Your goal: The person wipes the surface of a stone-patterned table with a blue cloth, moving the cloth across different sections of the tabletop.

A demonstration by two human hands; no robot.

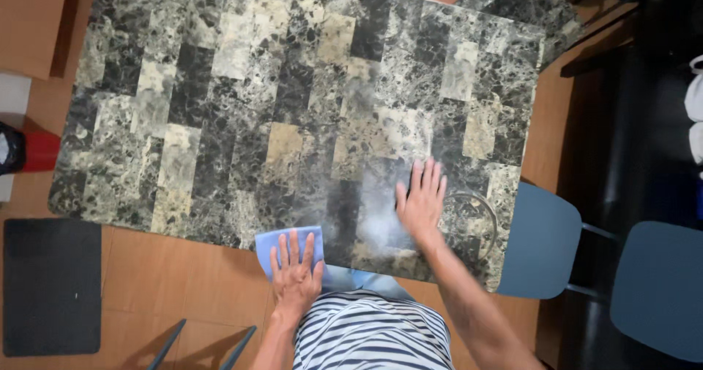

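Observation:
My left hand (295, 271) lies flat, fingers spread, on a light blue cloth (272, 239) at the near edge of a marble-patterned table (220, 106). My right hand (420, 203) rests palm down on the tabletop a little farther in and to the right, fingers straight and holding nothing. Beside my right hand sits a clear glass dish (476, 216), hard to see against the pattern. A pale hazy patch on the surface spreads around and above my right hand.
Two blue-grey chairs (540, 245) (659, 289) stand to the right of the table. A dark mat (51, 286) lies on the wooden floor at left, with a red and black object (25, 150) above it. A dark metal chair frame (209, 344) is near my body.

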